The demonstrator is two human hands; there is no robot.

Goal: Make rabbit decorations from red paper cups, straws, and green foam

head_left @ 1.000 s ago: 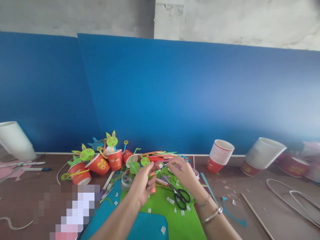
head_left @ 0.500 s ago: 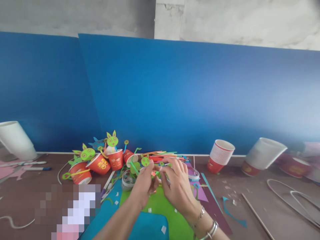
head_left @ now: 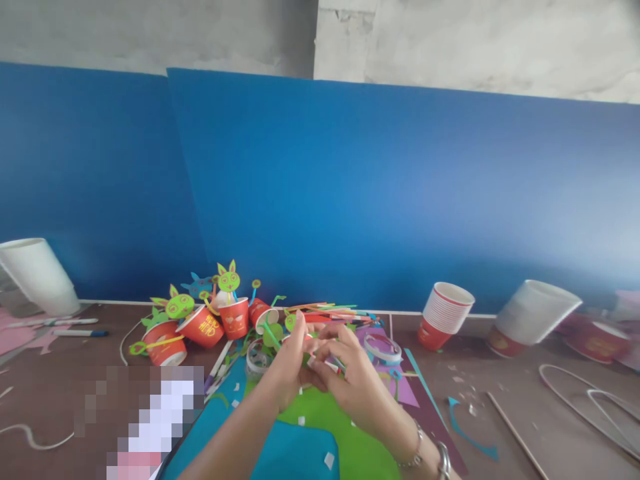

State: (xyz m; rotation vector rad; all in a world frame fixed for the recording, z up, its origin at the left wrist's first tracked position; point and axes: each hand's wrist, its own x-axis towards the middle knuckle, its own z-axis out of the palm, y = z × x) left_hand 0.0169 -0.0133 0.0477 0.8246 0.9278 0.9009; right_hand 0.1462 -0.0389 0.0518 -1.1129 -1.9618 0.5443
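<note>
My left hand (head_left: 289, 370) is raised over the green sheet (head_left: 367, 453), fingers curled around something mostly hidden. Beside it, my right hand (head_left: 349, 373) is closed, with a small white piece (head_left: 311, 362) at its fingertips. The hands meet at the fingers. Just beyond them, a green paper face (head_left: 291, 323) and part of a red cup show. A clear tape roll (head_left: 257, 358) lies left of my left hand; a second roll (head_left: 383, 349) is right of my right hand.
Red cups with green paper faces (head_left: 234, 318) stand or lie at back left. Stacked cups (head_left: 447, 315) stand right, near a wooden stick (head_left: 515, 433) and a white cable (head_left: 575, 393). Straws (head_left: 330, 311) lie behind the hands. A blue sheet (head_left: 295, 450) is in front.
My right hand has come lower and slightly left, its fingers more curled. The white piece has moved down and left with its fingertips. The view has shifted slightly.
</note>
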